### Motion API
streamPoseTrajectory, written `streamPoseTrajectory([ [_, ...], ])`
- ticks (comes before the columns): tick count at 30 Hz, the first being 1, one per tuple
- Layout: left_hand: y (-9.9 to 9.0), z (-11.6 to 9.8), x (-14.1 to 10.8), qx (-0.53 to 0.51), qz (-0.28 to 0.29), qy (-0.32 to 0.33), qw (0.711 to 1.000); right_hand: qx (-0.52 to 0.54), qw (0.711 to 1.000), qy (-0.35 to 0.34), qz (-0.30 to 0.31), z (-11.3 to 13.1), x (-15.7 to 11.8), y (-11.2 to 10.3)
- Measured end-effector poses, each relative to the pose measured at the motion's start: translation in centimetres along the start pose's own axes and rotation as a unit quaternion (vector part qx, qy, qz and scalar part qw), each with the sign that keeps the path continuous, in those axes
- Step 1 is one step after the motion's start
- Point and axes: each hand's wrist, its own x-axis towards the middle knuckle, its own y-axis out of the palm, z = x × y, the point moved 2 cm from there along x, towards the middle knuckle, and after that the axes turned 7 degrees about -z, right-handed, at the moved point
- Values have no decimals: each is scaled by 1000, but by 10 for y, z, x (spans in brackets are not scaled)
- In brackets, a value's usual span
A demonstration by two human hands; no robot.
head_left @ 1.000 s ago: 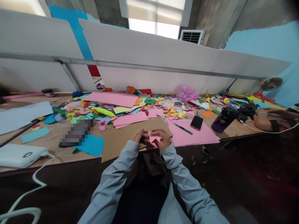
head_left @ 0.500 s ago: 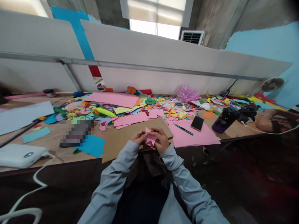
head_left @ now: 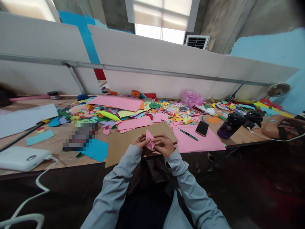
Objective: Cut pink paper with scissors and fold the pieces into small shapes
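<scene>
A small piece of folded pink paper (head_left: 150, 140) is held between both hands, its pointed tip standing upward. My left hand (head_left: 140, 140) pinches its left side, thumb over the front. On the other side, the fingers and thumb of my right hand (head_left: 165, 144) are closed on its right edge. Both hands are just above the front edge of a brown cardboard sheet (head_left: 126, 141). To the right of them lies a large pink sheet (head_left: 209, 143), bearing a green pen (head_left: 187, 134) and a phone (head_left: 202, 128).
Colourful paper scraps (head_left: 171, 111) are heaped along the table's back. A blue sheet (head_left: 97, 151) and a white power bank (head_left: 23, 159) with a cable lie left. A dark purple bottle (head_left: 230, 125) stands right, near another person's arm (head_left: 274, 127).
The folded pink paper has turned in my hands and now shows a narrower, taller pointed shape. My right fingers have shifted along its edge. The view has tilted slightly.
</scene>
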Motion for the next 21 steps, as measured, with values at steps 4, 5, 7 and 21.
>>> streamPoseTrajectory([
  [4, 4, 5, 1, 5, -17, 26, 999, -2, 1000, 22, -6, -1, 0, 1],
  [5, 5, 7, 2, 9, -16, 30, 999, -2, 1000, 28, -11, -2, 1, 1],
  [7, 6, 9, 2, 19, -10, 34, 999, -7, 999, 35, -30, -3, 2, 1],
  [21, 8, 3, -6, 44, -4, 45, 998, 51, 986, 131, -87, -19, 1, 2],
])
